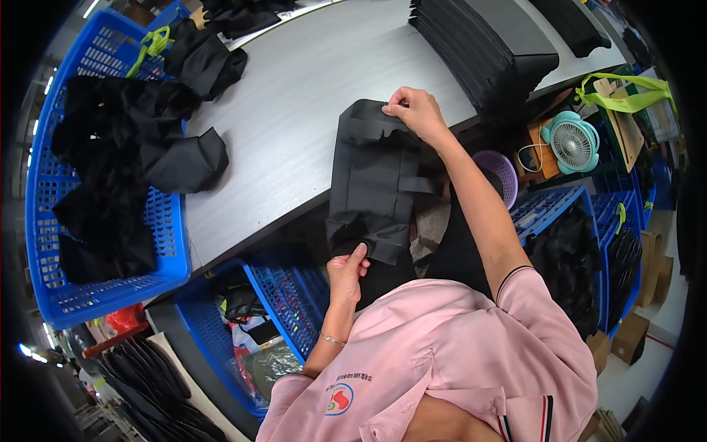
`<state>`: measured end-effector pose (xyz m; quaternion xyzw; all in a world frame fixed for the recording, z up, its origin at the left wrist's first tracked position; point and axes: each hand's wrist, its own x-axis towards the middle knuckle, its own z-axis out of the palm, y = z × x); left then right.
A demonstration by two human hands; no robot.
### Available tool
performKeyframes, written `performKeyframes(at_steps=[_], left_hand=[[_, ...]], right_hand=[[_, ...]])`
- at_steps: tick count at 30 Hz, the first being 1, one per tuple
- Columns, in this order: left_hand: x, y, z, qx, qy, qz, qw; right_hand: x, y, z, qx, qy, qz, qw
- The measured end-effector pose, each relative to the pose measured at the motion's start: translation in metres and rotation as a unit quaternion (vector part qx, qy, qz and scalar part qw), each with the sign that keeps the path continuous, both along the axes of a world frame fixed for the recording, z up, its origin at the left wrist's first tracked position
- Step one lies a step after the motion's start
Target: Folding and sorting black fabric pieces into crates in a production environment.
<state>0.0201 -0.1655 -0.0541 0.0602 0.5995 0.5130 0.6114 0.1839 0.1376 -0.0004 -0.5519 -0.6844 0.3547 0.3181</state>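
Note:
A black fabric piece [372, 173] with seams and a short side strap [420, 185] is stretched between my hands, partly over the table edge and partly over my lap. My right hand [417, 114] pinches its far right corner between thumb and fingers. Closer to my body, my left hand [347, 272] grips the near end, thumb on top and the other fingers partly hidden. The fabric's far end lies against the grey table [276, 110]. Its underside is out of sight.
Left stands a blue basket [44, 191] of black fabric pieces [110, 169], some spilling onto the table. A tall stack of black panels [482, 48] sits far right. Below right are a teal fan [574, 141] and a purple basket [498, 177]. Another blue basket [202, 324] is under the table.

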Motion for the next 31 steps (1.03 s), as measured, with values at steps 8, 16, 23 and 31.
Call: performKeyframes(at_steps=[8, 16, 23, 31], left_hand=[[0.001, -0.001, 0.0, 0.071, 0.022, 0.01, 0.997], [-0.005, -0.003, -0.011, 0.102, -0.071, 0.036, 0.992], [-0.029, 0.002, -0.013, 0.079, -0.026, -0.037, 0.996], [0.003, 0.021, 0.009, 0.119, 0.058, -0.24, 0.962]], right_hand=[[-0.009, 0.0, -0.003, 0.04, -0.032, -0.051, 0.997], [0.013, -0.001, -0.019, -0.023, 0.105, -0.008, 0.994], [0.084, -0.096, -0.013, -0.133, 0.212, -0.046, 0.967], [0.234, -0.241, -0.026, -0.283, 0.315, 0.02, 0.906]])
